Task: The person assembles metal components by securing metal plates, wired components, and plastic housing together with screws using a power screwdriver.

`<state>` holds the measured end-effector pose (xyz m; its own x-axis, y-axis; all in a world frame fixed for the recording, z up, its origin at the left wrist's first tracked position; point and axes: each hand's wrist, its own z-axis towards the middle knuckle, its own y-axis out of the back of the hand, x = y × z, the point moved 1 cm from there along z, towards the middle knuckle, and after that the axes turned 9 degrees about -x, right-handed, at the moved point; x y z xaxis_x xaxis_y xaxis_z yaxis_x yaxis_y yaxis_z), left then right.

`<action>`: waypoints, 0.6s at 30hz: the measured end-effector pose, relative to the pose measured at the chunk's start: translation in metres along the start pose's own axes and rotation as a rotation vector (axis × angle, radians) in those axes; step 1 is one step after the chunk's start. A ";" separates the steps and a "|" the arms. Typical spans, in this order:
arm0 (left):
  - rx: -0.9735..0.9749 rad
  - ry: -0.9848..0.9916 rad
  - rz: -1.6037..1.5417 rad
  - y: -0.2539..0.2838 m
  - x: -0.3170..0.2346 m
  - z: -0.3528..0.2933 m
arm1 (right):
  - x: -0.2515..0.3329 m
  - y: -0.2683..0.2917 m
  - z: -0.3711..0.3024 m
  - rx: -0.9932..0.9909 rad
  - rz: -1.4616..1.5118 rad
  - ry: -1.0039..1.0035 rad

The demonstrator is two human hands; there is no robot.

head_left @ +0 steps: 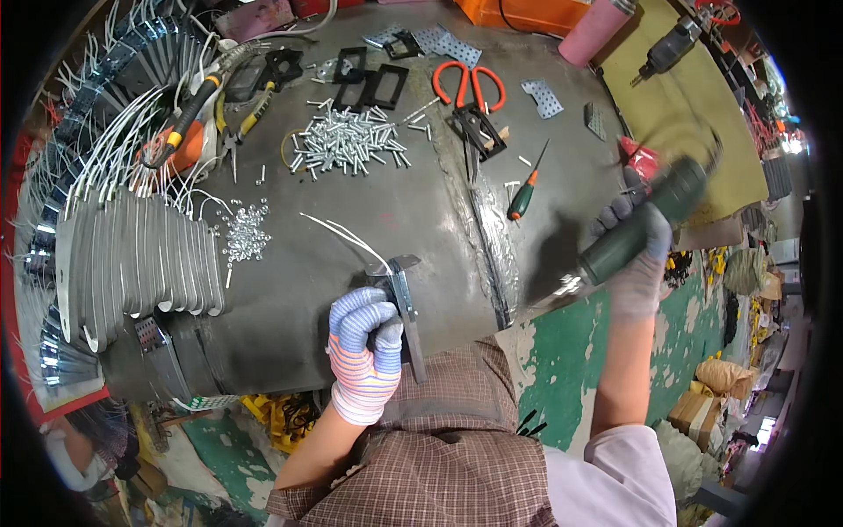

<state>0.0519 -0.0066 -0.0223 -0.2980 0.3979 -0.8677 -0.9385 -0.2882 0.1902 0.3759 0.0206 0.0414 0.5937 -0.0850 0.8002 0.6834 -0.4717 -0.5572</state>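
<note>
While the metal part (406, 307) was held on edge near the front of the worktop (281, 307) by the left hand (364, 347), its white wires (349, 235) were left trailing over the surface, perhaps so that the fingers were kept clear of them; the part was clasped by curled, gloved fingers at its left side, apparently so that it was steadied; the green power tool (615, 246) was wrapped by the right hand (645, 241), closed round its body, its silvery tip pointed down and leftward, well apart from the part; finer details of that grip were blurred and could not be told; the screws (347, 142) and the nuts (246, 233) were heaped separately, presumably so that either could be picked out easily; the grey plates (145, 255) were stood closely side by side at the left, seemingly to save room; the hand screwdriver (524, 197) was laid apart from both heaps.
</note>
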 end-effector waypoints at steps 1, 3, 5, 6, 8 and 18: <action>0.010 0.013 -0.005 0.000 0.002 0.001 | -0.008 -0.019 -0.018 0.115 0.262 -0.049; 0.042 0.034 -0.015 0.001 0.005 0.000 | -0.032 -0.037 -0.037 0.033 0.371 -0.120; 0.072 0.057 -0.020 0.002 0.004 -0.001 | -0.051 -0.041 -0.047 -0.049 0.481 -0.196; 0.088 0.034 -0.004 0.001 0.002 0.000 | -0.063 -0.036 -0.049 -0.044 0.542 -0.239; 0.105 0.011 0.024 0.001 0.002 0.001 | -0.079 -0.028 -0.051 -0.039 0.611 -0.290; 0.090 0.019 0.005 0.002 0.001 0.001 | -0.095 -0.027 -0.053 -0.080 0.713 -0.355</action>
<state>0.0498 -0.0063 -0.0225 -0.2998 0.3799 -0.8751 -0.9492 -0.2106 0.2338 0.2785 -0.0047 -0.0078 0.9849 -0.1119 0.1318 0.0642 -0.4714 -0.8796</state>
